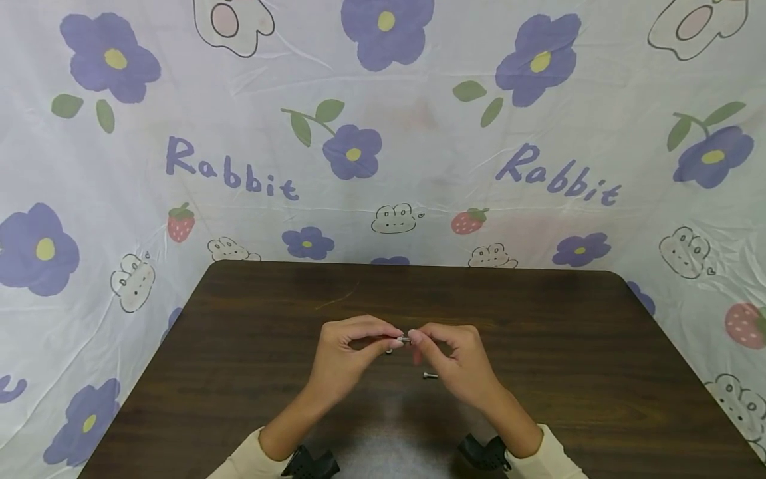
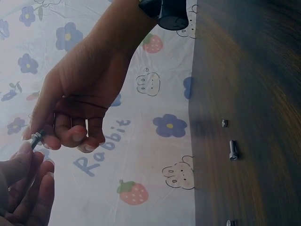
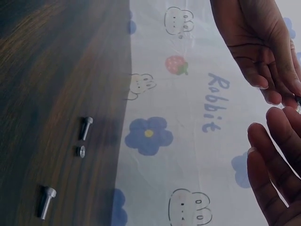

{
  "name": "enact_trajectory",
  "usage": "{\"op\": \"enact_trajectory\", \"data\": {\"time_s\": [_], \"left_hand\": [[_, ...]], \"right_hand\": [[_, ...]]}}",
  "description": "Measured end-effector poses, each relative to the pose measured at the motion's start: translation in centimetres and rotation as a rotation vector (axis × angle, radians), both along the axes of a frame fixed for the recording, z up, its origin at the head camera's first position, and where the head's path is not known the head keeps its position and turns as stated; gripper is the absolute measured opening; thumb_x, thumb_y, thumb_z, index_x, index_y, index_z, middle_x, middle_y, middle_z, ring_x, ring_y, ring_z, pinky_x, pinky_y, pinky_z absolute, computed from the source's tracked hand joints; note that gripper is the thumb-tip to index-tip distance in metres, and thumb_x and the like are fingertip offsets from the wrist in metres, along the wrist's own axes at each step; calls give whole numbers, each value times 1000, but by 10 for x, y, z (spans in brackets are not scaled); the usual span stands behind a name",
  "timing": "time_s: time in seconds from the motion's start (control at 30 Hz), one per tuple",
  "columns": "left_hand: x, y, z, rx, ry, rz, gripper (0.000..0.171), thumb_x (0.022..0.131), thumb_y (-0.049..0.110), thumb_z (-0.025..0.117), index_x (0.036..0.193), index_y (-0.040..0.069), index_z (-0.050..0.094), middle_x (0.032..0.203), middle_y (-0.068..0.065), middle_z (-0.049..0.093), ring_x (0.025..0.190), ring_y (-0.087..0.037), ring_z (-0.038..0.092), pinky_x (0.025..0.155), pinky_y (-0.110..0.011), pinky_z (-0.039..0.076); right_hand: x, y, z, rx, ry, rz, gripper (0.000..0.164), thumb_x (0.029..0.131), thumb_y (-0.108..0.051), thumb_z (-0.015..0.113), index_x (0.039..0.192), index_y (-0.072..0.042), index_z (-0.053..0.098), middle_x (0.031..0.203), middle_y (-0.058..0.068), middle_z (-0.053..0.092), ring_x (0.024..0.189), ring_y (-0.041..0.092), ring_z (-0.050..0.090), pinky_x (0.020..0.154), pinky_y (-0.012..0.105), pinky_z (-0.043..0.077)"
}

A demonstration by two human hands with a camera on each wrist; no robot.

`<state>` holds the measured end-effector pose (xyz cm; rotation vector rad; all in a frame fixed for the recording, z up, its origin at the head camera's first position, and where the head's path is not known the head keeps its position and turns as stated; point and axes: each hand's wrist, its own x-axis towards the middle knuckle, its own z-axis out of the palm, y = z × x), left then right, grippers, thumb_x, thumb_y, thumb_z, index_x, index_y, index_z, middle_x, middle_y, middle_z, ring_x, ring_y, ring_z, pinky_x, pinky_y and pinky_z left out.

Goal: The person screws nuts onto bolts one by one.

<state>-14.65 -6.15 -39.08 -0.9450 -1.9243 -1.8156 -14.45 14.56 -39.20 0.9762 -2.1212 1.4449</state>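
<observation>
Left hand [image 1: 344, 356], right hand [image 1: 461, 362] pinch bolt [image 1: 405, 340] with apparent nut [image 2: 36, 137], lower centre of frame. Step looks like threading; next move likely calls for steady bolt, fine twist. Loose bolt [image 1: 430, 376] on bench [image 1: 233, 372], just below.

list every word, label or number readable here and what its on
"Rabbit", left on the printed cloth backdrop, head view.
"Rabbit", right on the same backdrop; one also shows in each wrist view.
Purple lettering at the far-left edge: cut off, unreadable.
Bolts and wrist cameras: no legible markings.
</observation>
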Motion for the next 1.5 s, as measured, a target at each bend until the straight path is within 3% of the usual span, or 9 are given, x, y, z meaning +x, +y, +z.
{"op": "enact_trajectory", "data": {"time_s": [0.1,0.23,0.37,0.53,0.87,1.17,1.4,1.5], "left_hand": [[1,0,1,3,1,5,9,86,2,80,94,5,80,89,-7,76,75,-24,72,65,-33,62],[1,1,2,15,-3,18,9,86,1,80,94,4,80,89,-9,76,74,-23,72,64,-34,62],[0,0,3,25,-14,25,9,86,1,80,94,4,80,90,-7,76,75,-19,72,64,-34,62],[-1,-1,3,29,-14,19,9,86,1,79,94,4,80,90,-6,76,75,-22,72,65,-35,62],[1,0,3,-4,-32,32,9,87,3,79,95,6,81,91,-4,77,77,-20,73,66,-35,62],[2,1,0,-2,-21,17,9,85,2,80,94,5,80,90,-4,77,75,-22,72,65,-35,62],[3,2,0,-2,-20,11,10,85,0,80,94,3,80,90,-6,77,76,-20,73,66,-32,62],[2,2,2,2,-23,13,10,85,1,80,94,4,80,91,-5,77,78,-19,72,67,-32,62]], "right_hand": [[0,1,0,-2,-4,-3,29,97,8,61,81,-14,71,69,-3,68,63,14,64,61,24,53],[1,2,2,-20,9,0,20,91,7,70,101,-10,73,82,0,74,71,15,70,66,27,59],[0,3,4,-29,58,-6,37,80,7,82,112,-7,72,94,5,76,77,15,72,67,31,61],[-1,3,3,-46,102,-5,35,78,11,82,107,-6,75,92,7,76,75,16,71,65,26,60],[-1,2,0,-50,97,-13,29,78,12,81,100,-5,76,86,6,76,75,14,71,65,23,58],[-1,4,-2,-33,84,5,10,86,4,77,92,-4,77,85,7,77,76,17,74,72,25,60],[0,3,-2,-33,63,20,22,91,9,69,84,-10,77,77,-2,75,74,13,73,71,24,60],[-2,4,-1,-51,61,20,19,92,9,67,90,-8,76,78,-1,75,73,13,73,71,25,60]]}}
